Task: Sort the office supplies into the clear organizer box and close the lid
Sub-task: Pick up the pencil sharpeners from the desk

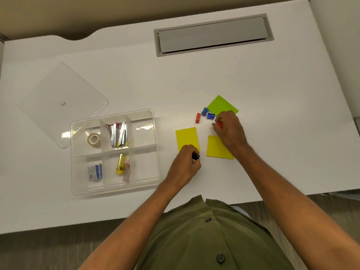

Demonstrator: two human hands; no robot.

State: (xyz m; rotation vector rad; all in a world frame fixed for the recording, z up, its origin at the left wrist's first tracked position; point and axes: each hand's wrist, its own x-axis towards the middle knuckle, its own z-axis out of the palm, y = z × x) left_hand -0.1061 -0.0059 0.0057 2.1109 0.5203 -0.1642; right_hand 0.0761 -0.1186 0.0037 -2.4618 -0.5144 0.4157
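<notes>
Red plastic, a small sharpener (220,124), is sitting pinched in my right hand (229,129); my left hand (185,162) is closing on a small black object (195,157). The clear compartmented organizer box (115,151) is lying to my left, nearer my left hand, its clear lid (62,103) resting behind it.

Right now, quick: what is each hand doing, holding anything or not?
Left hand: closed on a small black object, too small to identify.
Right hand: fingers pinched on a small red piece.
</notes>
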